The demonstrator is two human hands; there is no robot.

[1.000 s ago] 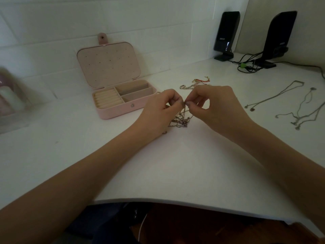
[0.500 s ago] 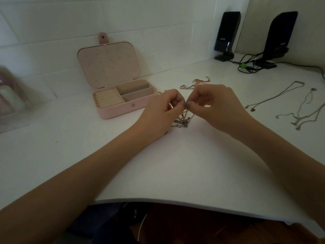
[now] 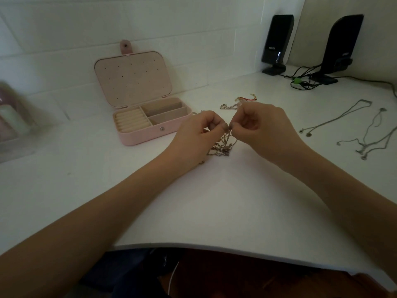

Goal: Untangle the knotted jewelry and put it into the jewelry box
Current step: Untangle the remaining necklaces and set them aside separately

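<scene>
Two hands meet over the middle of the white tabletop (image 3: 214,211): the left hand (image 3: 197,134) and the right hand (image 3: 264,130) each have fingers curled, pinching the top of a knotted tangle of chains (image 3: 221,147) between thumb and fingertip, the fingertips almost touching. The tangle hangs down from the pinch, and its lower part lies on the tabletop between the wrists. Just beyond the right hand lie a short silvery chain (image 3: 228,106) and a red cord bracelet (image 3: 247,98). To the left of the hands sits the pink jewelry box (image 3: 150,134), its lid upright and dotted with small holes, its ring rolls and two compartments showing. To the right, well apart, several thin necklaces (image 3: 365,134) lie spread out. At the far right corner stand two black speakers (image 3: 277,39) with tangled cables; the nearer one bears small white lettering, too small to read. A blurred pale object (image 3: 12,123) sits at the left edge.
</scene>
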